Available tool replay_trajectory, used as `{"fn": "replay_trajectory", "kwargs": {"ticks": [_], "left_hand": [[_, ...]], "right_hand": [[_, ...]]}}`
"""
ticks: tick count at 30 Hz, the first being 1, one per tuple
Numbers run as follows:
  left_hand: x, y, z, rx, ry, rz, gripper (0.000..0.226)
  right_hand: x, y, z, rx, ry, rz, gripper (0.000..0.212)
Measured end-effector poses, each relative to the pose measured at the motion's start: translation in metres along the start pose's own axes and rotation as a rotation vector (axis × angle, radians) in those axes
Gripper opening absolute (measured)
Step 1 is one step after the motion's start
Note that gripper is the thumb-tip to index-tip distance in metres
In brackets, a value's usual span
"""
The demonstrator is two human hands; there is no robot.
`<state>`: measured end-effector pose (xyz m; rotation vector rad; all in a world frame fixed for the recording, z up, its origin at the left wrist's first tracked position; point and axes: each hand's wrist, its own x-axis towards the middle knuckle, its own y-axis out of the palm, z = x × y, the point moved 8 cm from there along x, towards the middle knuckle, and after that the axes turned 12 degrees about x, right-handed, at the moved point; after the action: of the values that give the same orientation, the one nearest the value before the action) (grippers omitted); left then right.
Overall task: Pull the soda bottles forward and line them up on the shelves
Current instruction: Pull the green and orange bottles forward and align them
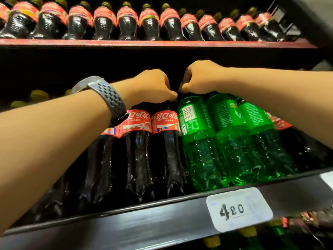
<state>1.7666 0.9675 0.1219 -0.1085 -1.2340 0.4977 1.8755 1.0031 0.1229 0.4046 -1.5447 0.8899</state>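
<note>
Your one head camera looks forward and slightly up, very near the middle shelf (144,220), whose front edge fills the bottom; the upper shelf (162,43) crosses the top.

Glossy plastic cola bottles (137,159) and translucent green bottles (207,156) gleam above a matt dark shelf edge (126,224); at five o'clock, a paper price tag (239,209).

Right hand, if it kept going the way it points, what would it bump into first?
Probably the left hand, almost touching the right hand over the green bottle; depth is unclear, though.
</note>
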Motion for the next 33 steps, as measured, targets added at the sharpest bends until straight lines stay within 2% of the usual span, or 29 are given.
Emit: {"fn": "replay_trajectory", "kwargs": {"ticks": [6, 10, 16, 21, 25, 29, 33], "left_hand": [[0.0, 0.004, 0.008, -0.128, 0.024, 0.002, 0.029], [0.006, 0.005, 0.008, -0.154, 0.039, -0.008, 0.03], [0.017, 0.002, -0.011, -0.155, 0.087, -0.043, 0.03], [0.03, 0.0, -0.016, -0.214, 0.057, -0.029, 0.029], [0.039, 0.0, -0.015, -0.29, 0.021, -0.031, 0.015], [0.043, 0.014, -0.016, -0.361, -0.014, 0.109, 0.013], [0.043, 0.023, -0.012, -0.428, -0.099, 0.151, 0.013]], "right_hand": [[0.008, 0.005, -0.005, 0.08, 0.069, -0.025, 0.051], [0.008, 0.004, -0.004, 0.046, 0.051, -0.015, 0.055], [0.004, -0.023, -0.032, 0.003, 0.06, -0.142, 0.042], [0.009, -0.021, -0.054, -0.185, 0.076, -0.076, 0.043], [0.014, -0.021, -0.064, -0.186, 0.053, -0.026, 0.044], [0.019, -0.021, -0.066, -0.167, -0.002, 0.019, 0.05], [0.021, -0.017, -0.076, -0.041, -0.01, 0.07, 0.039]]}}
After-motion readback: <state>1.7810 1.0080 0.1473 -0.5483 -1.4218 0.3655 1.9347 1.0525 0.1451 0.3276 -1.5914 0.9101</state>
